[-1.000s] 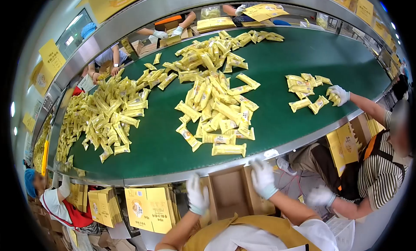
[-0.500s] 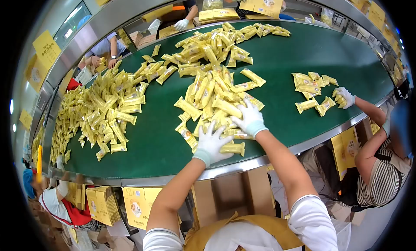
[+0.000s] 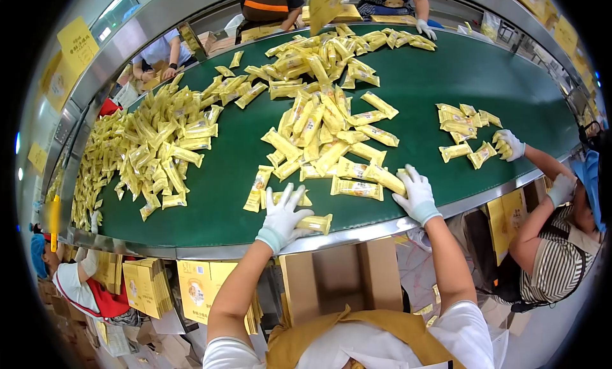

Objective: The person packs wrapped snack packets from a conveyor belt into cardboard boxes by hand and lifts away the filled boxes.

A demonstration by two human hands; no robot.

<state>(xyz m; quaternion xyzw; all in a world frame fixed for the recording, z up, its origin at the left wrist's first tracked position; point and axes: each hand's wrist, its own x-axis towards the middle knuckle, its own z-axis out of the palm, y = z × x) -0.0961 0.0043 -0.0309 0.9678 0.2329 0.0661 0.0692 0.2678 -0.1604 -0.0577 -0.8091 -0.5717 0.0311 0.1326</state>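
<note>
My left hand [image 3: 280, 219], in a white glove, rests near the front edge of the green conveyor belt [image 3: 223, 222] with its fingers spread. By its thumb lies a yellow wrapped snack packet [image 3: 315, 224], and another packet [image 3: 294, 198] is partly covered by its fingers. To the right, my gloved right hand [image 3: 415, 195] is open, its fingertips against the end of a slanted packet [image 3: 386, 179]. Between and beyond both hands spreads a loose pile of the same packets [image 3: 319, 123]. One flat packet [image 3: 357, 188] lies between the hands.
An open cardboard box [image 3: 296, 280] stands below the belt's metal edge [image 3: 376, 231]. Folded yellow cartons [image 3: 194, 291] are at the left. A larger packet heap [image 3: 153, 136] covers the belt's left side. At right, a co-worker's gloved hand [image 3: 508, 144] holds packets beside a small group [image 3: 459, 122].
My hands have moved apart, the right one rightward and down, the left slightly left. The near packets have spread out flatter. Across the belt, a co-worker's yellow carton has shifted left.
</note>
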